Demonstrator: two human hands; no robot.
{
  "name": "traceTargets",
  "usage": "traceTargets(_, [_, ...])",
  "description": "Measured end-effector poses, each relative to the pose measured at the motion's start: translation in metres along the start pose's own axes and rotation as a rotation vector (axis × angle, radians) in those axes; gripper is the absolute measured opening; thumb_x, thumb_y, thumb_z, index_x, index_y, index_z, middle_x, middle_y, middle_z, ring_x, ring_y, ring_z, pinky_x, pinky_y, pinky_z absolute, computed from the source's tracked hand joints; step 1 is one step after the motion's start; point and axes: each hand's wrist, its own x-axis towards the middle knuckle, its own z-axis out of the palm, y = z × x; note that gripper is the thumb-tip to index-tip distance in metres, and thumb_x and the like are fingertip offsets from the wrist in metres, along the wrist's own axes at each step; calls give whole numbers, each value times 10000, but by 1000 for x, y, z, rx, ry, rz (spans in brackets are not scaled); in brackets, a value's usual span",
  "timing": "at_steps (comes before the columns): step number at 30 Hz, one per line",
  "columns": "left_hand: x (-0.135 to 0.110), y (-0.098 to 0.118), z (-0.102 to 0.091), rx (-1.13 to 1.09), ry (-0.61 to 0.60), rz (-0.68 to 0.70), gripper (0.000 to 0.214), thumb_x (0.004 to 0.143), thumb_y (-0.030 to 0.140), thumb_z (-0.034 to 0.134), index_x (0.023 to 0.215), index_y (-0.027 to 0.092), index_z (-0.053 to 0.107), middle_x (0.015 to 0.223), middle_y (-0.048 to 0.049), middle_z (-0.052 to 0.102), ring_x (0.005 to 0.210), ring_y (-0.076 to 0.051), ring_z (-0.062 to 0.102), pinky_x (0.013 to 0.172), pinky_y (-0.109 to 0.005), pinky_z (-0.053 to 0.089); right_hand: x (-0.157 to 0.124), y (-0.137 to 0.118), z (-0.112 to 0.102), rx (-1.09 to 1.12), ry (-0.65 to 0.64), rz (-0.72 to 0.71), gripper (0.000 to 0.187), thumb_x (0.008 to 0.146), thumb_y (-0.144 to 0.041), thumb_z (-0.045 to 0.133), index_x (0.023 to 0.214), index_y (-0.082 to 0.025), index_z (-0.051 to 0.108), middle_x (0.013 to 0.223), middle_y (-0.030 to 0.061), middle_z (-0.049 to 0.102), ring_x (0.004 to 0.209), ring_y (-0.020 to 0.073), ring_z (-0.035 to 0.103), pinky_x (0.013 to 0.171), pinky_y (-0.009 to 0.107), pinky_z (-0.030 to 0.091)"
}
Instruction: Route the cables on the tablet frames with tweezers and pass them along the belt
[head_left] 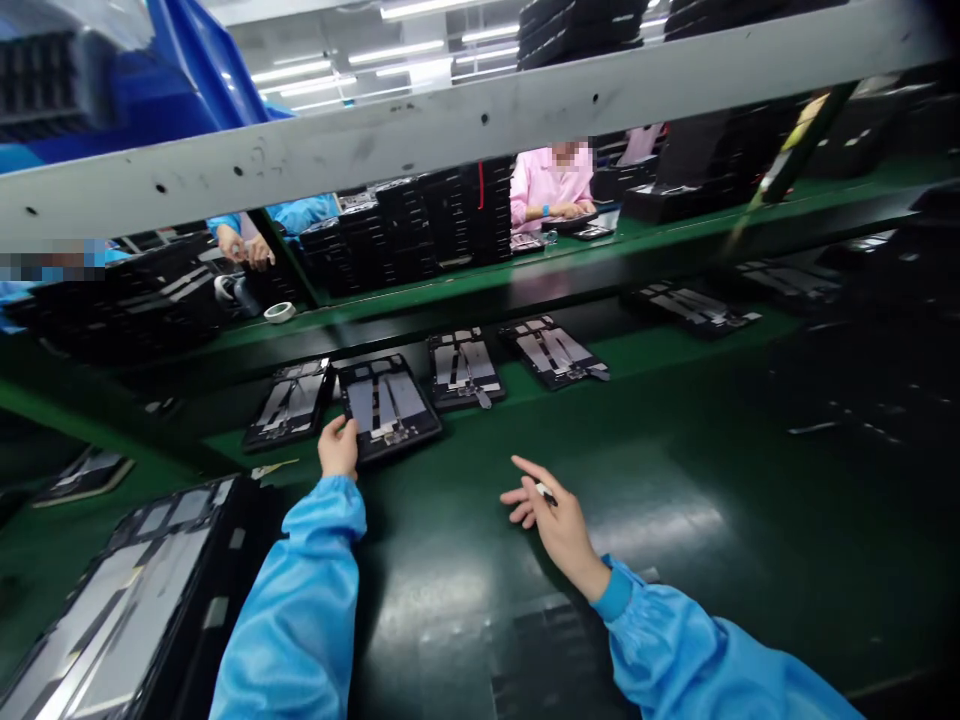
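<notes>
My left hand (338, 446) grips the near left corner of a black tablet panel (390, 408) that lies flat on the green belt (675, 480). The panel shows grey plates and flex strips on its back. My right hand (551, 515) hovers over the belt to the right of that panel, fingers spread, with a small thin white-tipped tool (545, 491) held between the fingers. Both arms wear blue sleeves.
Three more panels (291, 402) (463, 368) (553, 351) lie in a row on the belt, another (697, 306) further right. A stack of panels (135, 590) sits at the near left. Tape roll (280, 312) and black tray stacks (420, 230) stand beyond; other workers (551, 185) sit opposite.
</notes>
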Motion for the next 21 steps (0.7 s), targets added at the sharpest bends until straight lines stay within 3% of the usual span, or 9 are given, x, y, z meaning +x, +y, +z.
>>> traceTargets(3, [-59,-25,-23,-79,-130,6,412,881,421,657,1159,122,606,916,-69,686,742,-152,667,691,-279,556,3,4,-6,-45,36,-61,518,958,-466,460,1377,-166,514,1043,152,761,753,203,735,630,329,591])
traceTargets(6, [-118,-44,-33,-126,-295,45,532,836,504,651,1187,107,597,809,-61,694,673,-170,671,630,-281,551,4,4,-10,-185,42,-99,521,934,-386,507,1411,-180,470,1199,160,711,961,227,721,812,382,572])
traceTargets(9, [-156,-48,-38,-130,-461,131,499,845,502,608,1176,129,614,863,-73,704,763,-192,687,714,-324,561,1,0,-14,-372,-19,-81,563,904,-341,544,1434,-183,439,1238,154,695,895,224,726,815,389,563])
traceTargets(13, [-171,-47,-58,-49,-611,256,439,770,418,707,1152,205,671,978,-51,683,831,-184,648,850,-359,527,-1,-9,-28,-503,-139,-50,593,878,-333,572,1442,-214,432,1301,146,658,662,181,699,735,380,574])
traceTargets(17, [-177,-55,-76,217,-762,523,715,688,371,798,1346,238,553,1045,-45,637,827,-185,624,788,-337,542,1,-14,-50,-489,-385,24,827,751,-365,746,1481,-292,365,1425,126,561,714,190,711,751,390,596])
traceTargets(19, [-183,-61,-76,344,-763,668,781,743,368,766,1440,245,436,1126,-58,599,870,-182,630,780,-323,552,2,-14,-58,-496,-419,30,901,695,-378,800,1479,-312,361,1461,120,523,783,214,715,765,406,604])
traceTargets(21, [-190,-65,-70,385,-736,727,770,783,370,740,1460,245,398,1142,-61,581,871,-178,639,760,-314,562,4,-13,-60,-496,-384,33,849,715,-388,785,1458,-302,383,1453,124,529,764,210,714,749,407,611])
